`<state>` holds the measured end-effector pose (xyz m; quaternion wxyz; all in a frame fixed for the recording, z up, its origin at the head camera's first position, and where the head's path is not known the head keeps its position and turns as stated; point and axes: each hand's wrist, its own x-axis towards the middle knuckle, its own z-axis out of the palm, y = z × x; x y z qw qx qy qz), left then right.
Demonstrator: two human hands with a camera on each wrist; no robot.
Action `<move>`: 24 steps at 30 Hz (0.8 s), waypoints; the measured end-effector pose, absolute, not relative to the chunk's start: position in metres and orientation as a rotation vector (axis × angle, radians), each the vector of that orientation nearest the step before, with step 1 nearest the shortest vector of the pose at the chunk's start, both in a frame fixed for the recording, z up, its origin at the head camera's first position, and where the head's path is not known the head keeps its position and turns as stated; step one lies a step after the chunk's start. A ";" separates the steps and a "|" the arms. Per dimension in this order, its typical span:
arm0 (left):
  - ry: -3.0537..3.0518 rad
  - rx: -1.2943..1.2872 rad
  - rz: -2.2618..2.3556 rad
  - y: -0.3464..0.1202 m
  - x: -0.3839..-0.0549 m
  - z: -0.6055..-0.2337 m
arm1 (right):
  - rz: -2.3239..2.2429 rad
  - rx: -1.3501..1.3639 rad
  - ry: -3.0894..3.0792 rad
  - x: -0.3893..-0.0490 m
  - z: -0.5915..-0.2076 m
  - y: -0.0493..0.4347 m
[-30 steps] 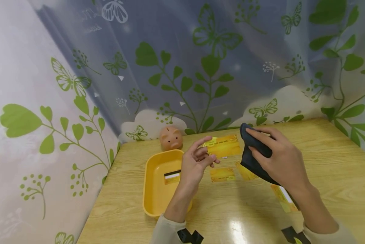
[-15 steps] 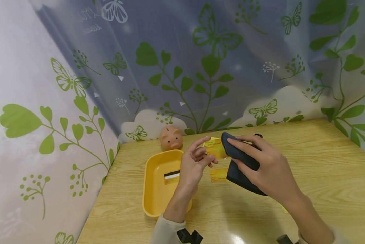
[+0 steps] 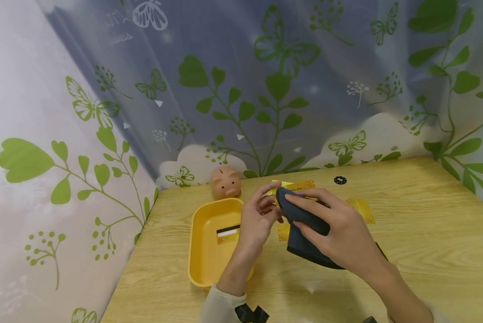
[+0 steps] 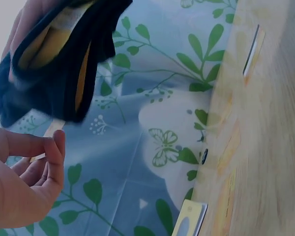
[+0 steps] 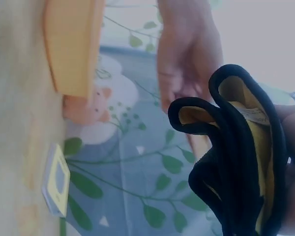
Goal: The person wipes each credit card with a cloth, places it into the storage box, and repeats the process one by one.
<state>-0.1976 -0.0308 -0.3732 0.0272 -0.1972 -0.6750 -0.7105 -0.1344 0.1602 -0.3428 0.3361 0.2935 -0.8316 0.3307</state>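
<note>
Left hand (image 3: 257, 220) pinches a gold card (image 3: 303, 185) at two o'clock from the yellow tray (image 3: 191, 251). Right hand (image 3: 340, 226) grips a dark folded fabric piece (image 3: 302, 215) at the card's five o'clock; a hard bump from it could dislodge the card.

A head-worn camera looks forward and down across the counter (image 3: 427, 211) toward a patterned backdrop (image 3: 225, 40) at 12 o'clock, framing the left hand (image 3: 258, 224) and right hand (image 3: 344, 229). Both wrist cameras shoot sideways at close range, the left showing the counter at 3 o'clock, the right at 9. All three views share the left hand, backdrop and dark folded fabric (image 5: 236, 162).
</note>
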 end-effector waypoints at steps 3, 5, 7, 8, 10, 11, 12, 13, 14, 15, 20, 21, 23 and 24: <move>-2.100 -0.630 -2.186 -0.028 -0.195 -0.374 | 0.846 0.767 -2.193 -0.139 -0.352 0.153; -2.104 -0.633 -2.182 -0.027 -0.193 -0.374 | 0.809 0.749 -2.200 -0.141 -0.357 0.150; -2.107 -0.623 -2.171 -0.026 -0.193 -0.373 | 0.768 0.731 -2.202 -0.144 -0.360 0.149; -2.109 -0.615 -2.164 -0.026 -0.193 -0.373 | 0.750 0.722 -2.202 -0.145 -0.362 0.149; -2.113 -0.603 -2.152 -0.025 -0.193 -0.373 | 0.732 0.707 -2.202 -0.147 -0.363 0.151; -2.117 -0.596 -2.148 -0.025 -0.193 -0.373 | 0.726 0.701 -2.203 -0.148 -0.364 0.151; -2.119 -0.589 -2.144 -0.025 -0.193 -0.373 | 0.721 0.697 -2.204 -0.148 -0.364 0.152; -2.122 -0.582 -2.141 -0.025 -0.193 -0.373 | 0.719 0.694 -2.206 -0.149 -0.364 0.153; -2.125 -0.579 -2.139 -0.025 -0.193 -0.373 | 0.718 0.692 -2.208 -0.149 -0.365 0.154; -2.126 -0.578 -2.138 -0.025 -0.194 -0.373 | 0.719 0.691 -2.210 -0.150 -0.365 0.155; -2.130 -0.569 -2.130 -0.026 -0.195 -0.373 | 0.731 0.682 -2.223 -0.152 -0.364 0.157; -2.130 -0.565 -2.132 -0.026 -0.196 -0.373 | 0.738 0.679 -2.227 -0.152 -0.364 0.158; -2.132 -0.550 -2.138 -0.027 -0.196 -0.373 | 0.763 0.675 -2.228 -0.154 -0.363 0.161; -2.131 -0.542 -2.142 -0.027 -0.196 -0.374 | 0.774 0.671 -2.231 -0.154 -0.363 0.162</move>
